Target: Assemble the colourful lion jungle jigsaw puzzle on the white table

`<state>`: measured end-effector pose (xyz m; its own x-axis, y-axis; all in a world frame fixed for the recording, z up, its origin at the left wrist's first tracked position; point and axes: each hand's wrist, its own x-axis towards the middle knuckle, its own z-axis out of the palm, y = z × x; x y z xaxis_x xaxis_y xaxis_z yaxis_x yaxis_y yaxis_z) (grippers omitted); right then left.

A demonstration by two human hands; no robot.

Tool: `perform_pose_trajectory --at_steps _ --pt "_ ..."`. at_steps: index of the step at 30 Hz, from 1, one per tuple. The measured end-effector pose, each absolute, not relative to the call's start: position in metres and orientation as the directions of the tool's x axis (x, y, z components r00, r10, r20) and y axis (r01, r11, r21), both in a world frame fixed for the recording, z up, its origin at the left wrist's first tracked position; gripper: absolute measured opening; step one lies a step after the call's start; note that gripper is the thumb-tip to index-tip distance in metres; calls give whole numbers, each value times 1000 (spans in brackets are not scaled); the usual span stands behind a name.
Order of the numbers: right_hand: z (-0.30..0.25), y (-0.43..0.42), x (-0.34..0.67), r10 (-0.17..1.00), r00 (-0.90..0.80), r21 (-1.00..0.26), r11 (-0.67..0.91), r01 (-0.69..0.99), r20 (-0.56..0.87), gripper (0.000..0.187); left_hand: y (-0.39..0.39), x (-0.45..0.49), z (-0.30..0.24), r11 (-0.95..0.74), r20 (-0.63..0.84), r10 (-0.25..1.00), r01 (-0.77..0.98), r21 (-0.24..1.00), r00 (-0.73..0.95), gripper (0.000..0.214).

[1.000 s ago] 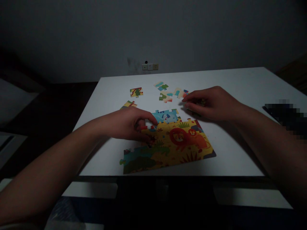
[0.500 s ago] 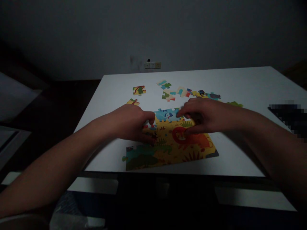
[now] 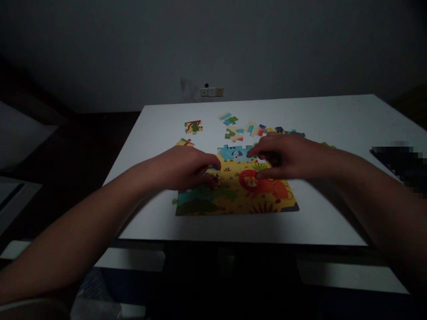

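Observation:
A partly assembled jigsaw puzzle [image 3: 253, 198] with a lion on yellow ground lies near the front of the white table [image 3: 333, 120]. My left hand [image 3: 187, 166] rests curled on the puzzle's upper left edge, fingers pinching the pieces there. My right hand [image 3: 290, 155] hovers low over the puzzle's upper right corner. Its thumb and fingers close around a dark puzzle piece [image 3: 273, 158] that is mostly hidden. A blue piece [image 3: 233, 153] sits in the puzzle's top row between my two hands.
Several loose pieces lie farther back: one at the left [image 3: 193, 126], one by the left hand [image 3: 184, 142], a cluster [image 3: 235, 132] and more behind my right hand [image 3: 287, 131]. A blurred dark object [image 3: 396, 162] sits at the table's right edge. Wall sockets [image 3: 211, 92] show behind.
My right hand came from the loose pieces on the right to the puzzle's upper right corner. The puzzle shifted away from me and turned square to the table edge under my left hand.

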<state>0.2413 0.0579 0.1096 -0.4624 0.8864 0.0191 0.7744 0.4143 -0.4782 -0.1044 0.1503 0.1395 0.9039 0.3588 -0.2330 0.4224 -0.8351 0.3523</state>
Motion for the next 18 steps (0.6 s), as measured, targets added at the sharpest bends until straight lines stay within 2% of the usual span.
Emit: perform_pose_trajectory --at_steps 8,14,18 --pt "111 65 269 942 -221 -318 296 901 251 45 153 -108 136 -825 -219 349 409 389 911 40" --pt "113 65 269 934 -243 -290 317 903 263 45 150 -108 134 -851 -157 362 394 347 919 58" --pt "108 65 267 940 -247 -305 312 900 234 45 153 -109 132 -874 -108 341 357 331 934 59"
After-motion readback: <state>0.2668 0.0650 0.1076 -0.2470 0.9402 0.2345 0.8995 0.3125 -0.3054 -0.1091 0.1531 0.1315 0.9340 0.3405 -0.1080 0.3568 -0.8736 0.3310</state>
